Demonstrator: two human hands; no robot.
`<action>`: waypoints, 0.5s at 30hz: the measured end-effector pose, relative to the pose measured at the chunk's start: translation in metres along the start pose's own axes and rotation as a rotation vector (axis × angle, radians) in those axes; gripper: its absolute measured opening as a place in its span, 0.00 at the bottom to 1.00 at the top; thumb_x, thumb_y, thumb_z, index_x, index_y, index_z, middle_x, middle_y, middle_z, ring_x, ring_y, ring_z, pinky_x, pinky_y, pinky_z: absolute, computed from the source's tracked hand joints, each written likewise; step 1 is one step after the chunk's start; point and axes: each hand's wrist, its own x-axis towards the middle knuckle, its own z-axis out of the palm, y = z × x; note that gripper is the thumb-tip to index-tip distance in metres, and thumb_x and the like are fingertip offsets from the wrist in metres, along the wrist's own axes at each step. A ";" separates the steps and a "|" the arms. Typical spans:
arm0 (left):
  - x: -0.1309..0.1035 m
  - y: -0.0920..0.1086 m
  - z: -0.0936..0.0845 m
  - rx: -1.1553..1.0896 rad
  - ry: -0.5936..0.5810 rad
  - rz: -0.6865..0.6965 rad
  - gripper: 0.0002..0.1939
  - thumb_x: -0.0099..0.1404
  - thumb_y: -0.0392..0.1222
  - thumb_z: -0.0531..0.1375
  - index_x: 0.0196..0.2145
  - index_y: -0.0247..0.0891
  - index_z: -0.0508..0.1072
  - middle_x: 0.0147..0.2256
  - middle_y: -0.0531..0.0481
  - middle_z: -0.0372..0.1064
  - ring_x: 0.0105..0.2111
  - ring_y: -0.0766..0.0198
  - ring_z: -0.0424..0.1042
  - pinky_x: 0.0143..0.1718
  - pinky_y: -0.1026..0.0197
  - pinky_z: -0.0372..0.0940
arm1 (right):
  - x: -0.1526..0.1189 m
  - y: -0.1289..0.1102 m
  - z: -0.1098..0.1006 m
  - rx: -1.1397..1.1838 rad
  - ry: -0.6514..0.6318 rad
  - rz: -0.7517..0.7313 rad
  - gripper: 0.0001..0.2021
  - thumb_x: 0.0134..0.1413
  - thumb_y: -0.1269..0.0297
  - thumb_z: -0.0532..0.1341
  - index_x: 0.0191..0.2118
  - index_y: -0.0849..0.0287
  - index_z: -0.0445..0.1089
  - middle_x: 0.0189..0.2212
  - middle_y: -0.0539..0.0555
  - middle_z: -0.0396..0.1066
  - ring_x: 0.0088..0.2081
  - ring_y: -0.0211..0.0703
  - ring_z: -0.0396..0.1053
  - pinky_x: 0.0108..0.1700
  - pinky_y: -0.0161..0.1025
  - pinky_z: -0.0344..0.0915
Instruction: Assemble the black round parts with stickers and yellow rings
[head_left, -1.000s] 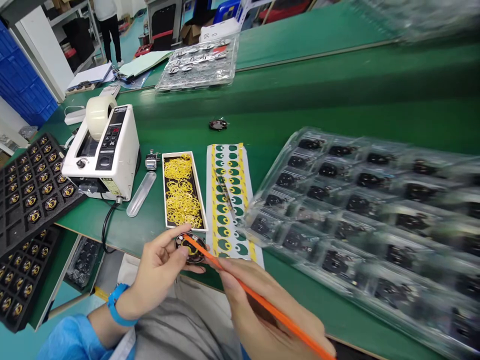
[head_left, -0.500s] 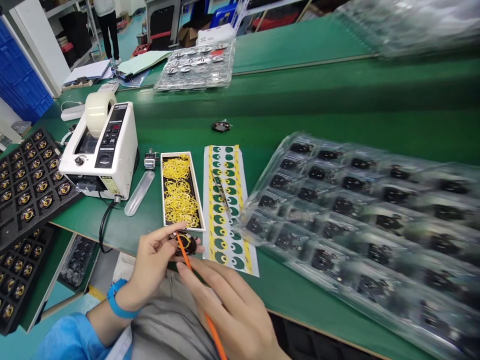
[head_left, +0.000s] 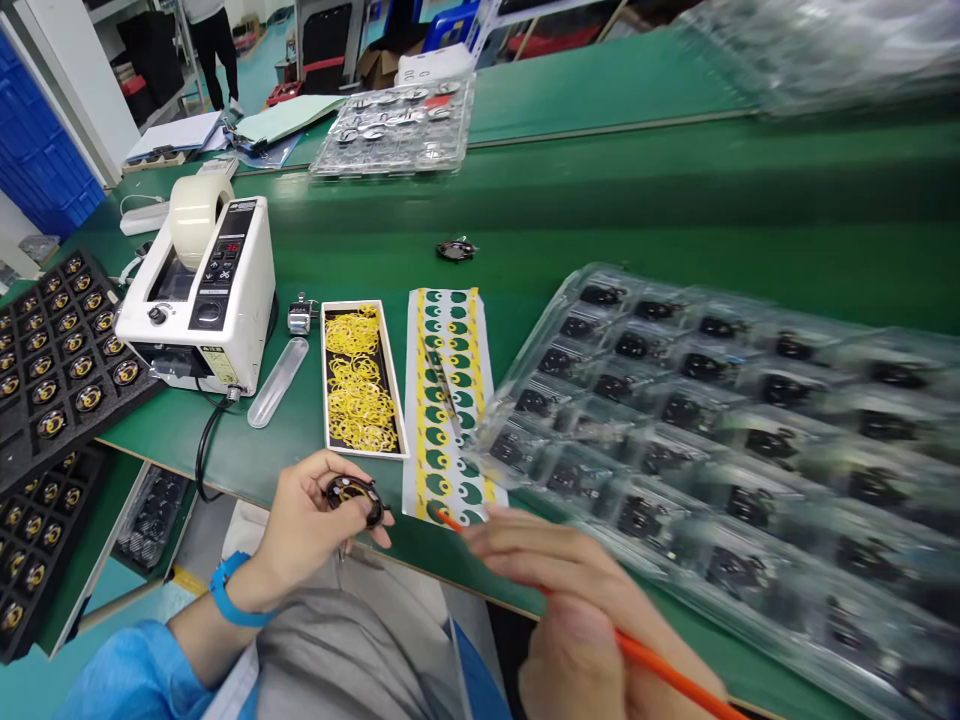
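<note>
A small round black part (head_left: 354,492) with a yellowish ring is held between the thumb and fingers of my left hand (head_left: 311,520), at the bottom centre-left. My right hand (head_left: 577,600), blurred by motion, is closed round a thin orange stick (head_left: 660,668). The stick's tip lies over the lower end of a sheet of green and yellow stickers (head_left: 439,420). Tweezers (head_left: 445,385) rest on that sheet. Just left of it is a white box (head_left: 406,440) filled with thin yellow rings (head_left: 361,400).
A white tape dispenser (head_left: 247,300), a metal counter (head_left: 301,315) and a clear plastic piece (head_left: 277,385) stand left. Clear trays (head_left: 720,420) of black parts cover the right. Black foam trays (head_left: 75,350) lie far left. Another part (head_left: 456,250) sits behind the stickers.
My right hand has moved right with the orange stick, away from the black part. My left hand has tilted the part slightly and shifted it a little left.
</note>
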 end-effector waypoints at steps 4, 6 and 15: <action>0.000 0.001 0.003 0.022 0.017 0.032 0.15 0.52 0.45 0.70 0.31 0.36 0.69 0.22 0.52 0.73 0.16 0.68 0.70 0.15 0.71 0.61 | 0.004 -0.004 0.015 -0.157 -0.096 -0.095 0.09 0.72 0.71 0.52 0.42 0.59 0.70 0.26 0.50 0.68 0.24 0.35 0.68 0.25 0.31 0.64; -0.002 0.002 0.004 0.053 0.046 0.071 0.14 0.52 0.41 0.69 0.34 0.35 0.72 0.28 0.49 0.76 0.20 0.68 0.73 0.21 0.69 0.68 | 0.007 -0.003 0.023 -0.257 -0.106 -0.153 0.06 0.70 0.73 0.55 0.44 0.61 0.70 0.29 0.52 0.71 0.27 0.36 0.71 0.29 0.31 0.67; -0.019 -0.001 0.002 0.439 0.053 0.287 0.25 0.58 0.29 0.59 0.53 0.36 0.76 0.46 0.45 0.81 0.42 0.58 0.81 0.42 0.65 0.75 | 0.012 0.006 0.037 -0.321 -0.024 -0.180 0.06 0.64 0.77 0.62 0.43 0.61 0.70 0.34 0.55 0.74 0.34 0.40 0.73 0.40 0.35 0.69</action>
